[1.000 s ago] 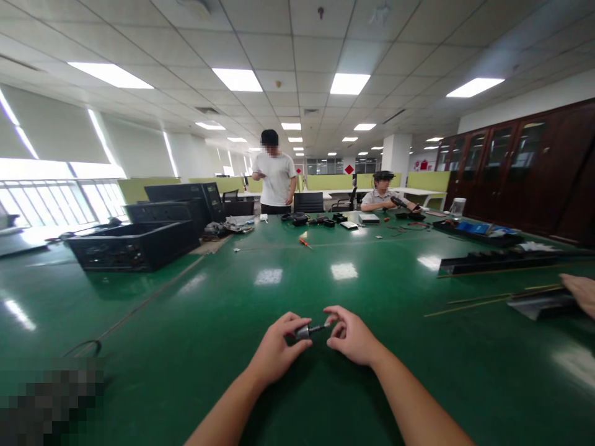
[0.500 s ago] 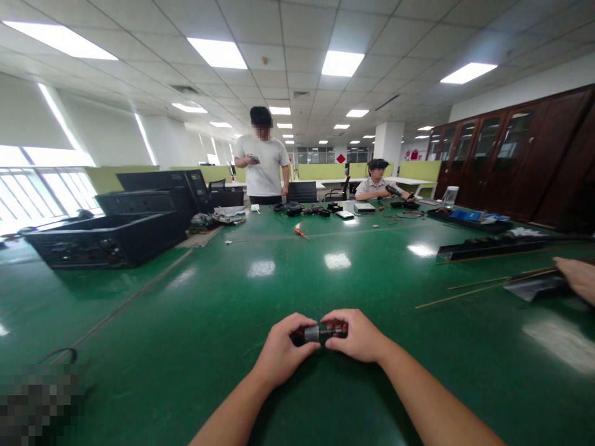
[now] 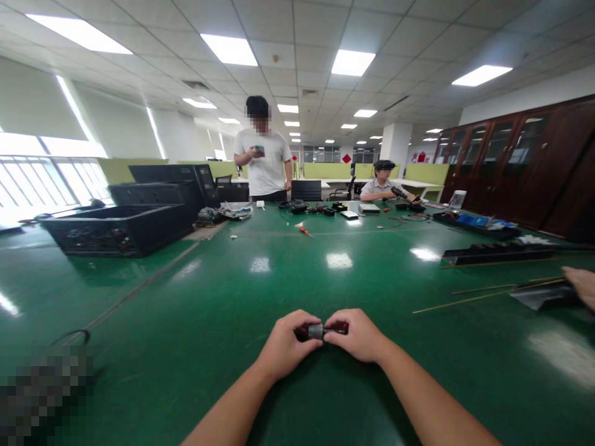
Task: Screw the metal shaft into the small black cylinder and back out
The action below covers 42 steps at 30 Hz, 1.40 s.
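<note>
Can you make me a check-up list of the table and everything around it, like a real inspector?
Surface: green tabletop, shiny, reflecting lights.
Job's things: small grey cylinder with a thin shaft, between the hands.
Clutter: black computer case at left; orange screwdriver farther back.
Hands: left hand holds the cylinder; right hand has its fingers around the shaft, firmness unclear.
Cables: dark cable curving at left.
Surroundings: standing person, seated person, brown cabinets.
</note>
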Each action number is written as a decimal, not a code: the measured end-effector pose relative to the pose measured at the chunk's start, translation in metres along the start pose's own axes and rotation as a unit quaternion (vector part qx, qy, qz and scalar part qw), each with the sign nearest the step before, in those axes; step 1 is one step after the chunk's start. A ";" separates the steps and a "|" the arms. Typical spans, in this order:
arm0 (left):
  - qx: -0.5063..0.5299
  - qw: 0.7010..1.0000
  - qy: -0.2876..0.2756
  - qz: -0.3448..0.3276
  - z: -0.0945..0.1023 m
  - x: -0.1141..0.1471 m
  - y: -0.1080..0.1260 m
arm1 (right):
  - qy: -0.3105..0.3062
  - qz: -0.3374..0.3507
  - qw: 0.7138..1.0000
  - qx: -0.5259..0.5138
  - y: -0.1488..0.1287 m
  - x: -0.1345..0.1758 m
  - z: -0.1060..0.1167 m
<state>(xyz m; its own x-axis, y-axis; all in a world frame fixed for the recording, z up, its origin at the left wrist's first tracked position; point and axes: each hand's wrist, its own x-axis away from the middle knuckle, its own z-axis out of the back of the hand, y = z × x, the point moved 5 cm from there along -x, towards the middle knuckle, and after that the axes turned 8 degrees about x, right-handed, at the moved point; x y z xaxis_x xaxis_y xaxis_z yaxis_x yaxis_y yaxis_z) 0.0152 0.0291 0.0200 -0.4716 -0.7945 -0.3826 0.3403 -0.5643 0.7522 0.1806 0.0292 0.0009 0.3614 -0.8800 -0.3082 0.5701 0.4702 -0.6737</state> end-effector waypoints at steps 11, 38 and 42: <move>-0.009 1.000 0.007 0.007 -0.001 0.001 -0.001 | 0.005 0.003 1.000 0.029 -0.001 0.002 0.002; -0.014 1.000 0.012 0.010 0.000 0.000 -0.002 | 0.005 0.006 0.999 0.046 -0.003 0.003 0.007; -0.009 1.000 0.010 0.012 0.000 0.000 -0.001 | 0.007 0.006 0.999 0.047 -0.003 0.003 0.007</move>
<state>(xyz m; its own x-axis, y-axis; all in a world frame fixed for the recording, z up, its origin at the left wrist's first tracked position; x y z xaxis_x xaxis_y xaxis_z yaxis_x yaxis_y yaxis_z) 0.0149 0.0301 0.0189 -0.4478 -0.8115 -0.3753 0.3662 -0.5494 0.7510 0.1856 0.0259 0.0067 0.3582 -0.8751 -0.3254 0.6329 0.4838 -0.6045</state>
